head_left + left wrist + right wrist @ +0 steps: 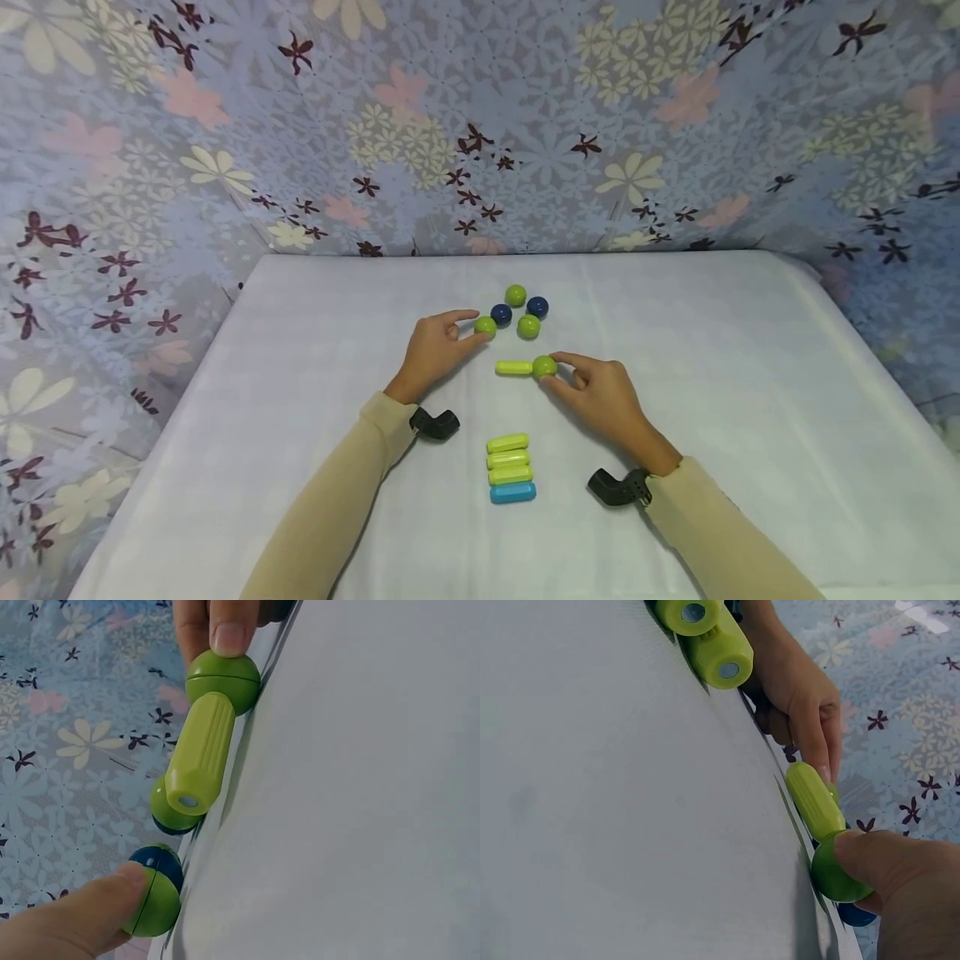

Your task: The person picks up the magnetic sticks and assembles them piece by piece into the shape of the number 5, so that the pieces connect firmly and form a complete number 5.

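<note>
My right hand [600, 396] pinches a green ball [544, 367] between thumb and fingers. A yellow-green ribbed rod [513, 367] extends from that ball toward the left, its free end showing a round metallic spot in the left wrist view. Farther back, my left hand [438, 346] has thumb and fingers around another green ball [485, 327], the thumb pressed on its side in the left wrist view. Right beside that ball sits a dark blue ball [501, 314]. Close by are a second dark blue ball [537, 307] and two more green balls [528, 326].
Nearer me, several yellow-green rods [508, 459] lie stacked in a column, with a blue rod [513, 492] at the near end. A white cloth [337, 333] covers the table. Flowered fabric [450, 125] rises behind its far edge.
</note>
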A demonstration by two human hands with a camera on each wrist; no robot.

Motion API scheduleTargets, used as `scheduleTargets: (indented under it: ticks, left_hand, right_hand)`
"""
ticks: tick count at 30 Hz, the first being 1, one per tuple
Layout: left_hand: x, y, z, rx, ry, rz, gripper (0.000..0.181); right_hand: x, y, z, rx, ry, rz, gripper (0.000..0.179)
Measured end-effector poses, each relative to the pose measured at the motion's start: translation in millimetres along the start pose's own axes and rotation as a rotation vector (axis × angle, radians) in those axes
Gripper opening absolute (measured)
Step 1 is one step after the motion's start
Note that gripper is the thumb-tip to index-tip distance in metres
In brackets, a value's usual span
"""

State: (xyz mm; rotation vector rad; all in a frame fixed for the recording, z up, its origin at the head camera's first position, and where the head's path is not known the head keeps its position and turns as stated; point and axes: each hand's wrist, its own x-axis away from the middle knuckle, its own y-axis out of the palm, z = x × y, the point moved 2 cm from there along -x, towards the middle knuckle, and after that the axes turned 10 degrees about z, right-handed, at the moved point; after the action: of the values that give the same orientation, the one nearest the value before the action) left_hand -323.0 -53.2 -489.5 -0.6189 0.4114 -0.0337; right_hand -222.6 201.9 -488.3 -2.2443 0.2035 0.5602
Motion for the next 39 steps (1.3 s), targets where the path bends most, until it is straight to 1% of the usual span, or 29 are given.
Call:
scheduleTargets:
  ticks: [2,5,9,13,18,20,23,28,33,39]
  left_hand:
    - [-1.2,-1.8,1.6,-0.044,0.006,-0.017,0.05]
    - [-2.0,-3.4,4.2,-0.077,0.019,-0.03,0.049]
    - [-2.0,-5.0,7.0,-0.09,0.038,-0.02,0.048]
    - [-0.7,-5.2,6.6,-0.098,0.048,-0.007,0.045]
    - [4.2,-3.9,3.4,-0.078,0.067,-0.021,0.043]
    - [7.1,-4.6,1.9,-0.072,0.064,-0.025,0.042]
    - [11.3,-7.3,0.4,-0.07,0.05,-0.023,0.041]
    - [18.1,-14.9,2.0,-0.026,0.018,-0.011,0.039]
    - [26.8,-20.1,1.5,-0.007,-0.02,-0.013,0.038]
    - [36.6,-21.9,0.5,0.029,-0.001,-0.034,0.037]
  right_hand:
    - [-1.1,-0.2,-1.8,-0.002,-0.002,0.003,0.038]
    - [-2.2,-1.8,-4.1,-0.003,0.003,0.006,0.037]
    - [-3.0,-3.4,-5.5,-0.009,0.013,0.002,0.037]
    - [-2.9,-3.4,-4.8,-0.019,0.019,-0.009,0.037]
    - [-0.7,-2.1,-1.6,-0.015,0.042,-0.025,0.037]
    - [0.2,-1.2,-0.3,-0.018,0.05,-0.036,0.037]
    - [0.7,0.1,0.6,-0.014,0.048,-0.044,0.037]
    - [-0.4,0.0,-0.3,-0.013,0.048,-0.032,0.036]
    - [-1.2,1.7,-0.6,-0.03,0.042,-0.047,0.037]
    - [-1.8,2.5,1.9,-0.023,0.034,-0.043,0.037]
